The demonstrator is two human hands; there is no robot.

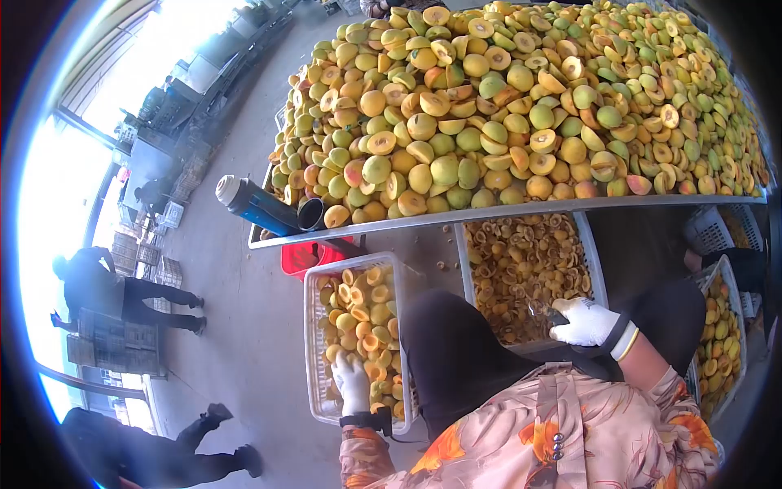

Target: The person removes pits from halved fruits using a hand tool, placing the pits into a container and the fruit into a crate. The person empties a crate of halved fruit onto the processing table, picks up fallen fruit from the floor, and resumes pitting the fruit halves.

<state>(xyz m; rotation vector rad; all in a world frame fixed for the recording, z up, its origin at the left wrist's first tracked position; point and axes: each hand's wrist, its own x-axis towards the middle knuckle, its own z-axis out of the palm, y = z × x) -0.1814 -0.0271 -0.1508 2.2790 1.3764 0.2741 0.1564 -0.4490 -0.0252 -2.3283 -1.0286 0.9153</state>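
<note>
My left hand (351, 385), in a white glove, reaches into a white crate (311, 383) of halved peaches (346, 322). Its fingers are slightly apart against the fruit, and I see nothing held in them. My gloved right hand (582, 322) is closed on a small metal tool (538, 309). The tool's end hangs over a second white crate (599, 265), filled with brownish cut fruit pieces (525, 261), between my knees.
Ahead, a metal-edged table (489, 213) bears a large heap of halved peaches (456, 122). A blue flask (257, 205) and dark cup (311, 215) stand at its left corner, above a red container (301, 257). Another fruit crate (737, 359) is at right. People are at left.
</note>
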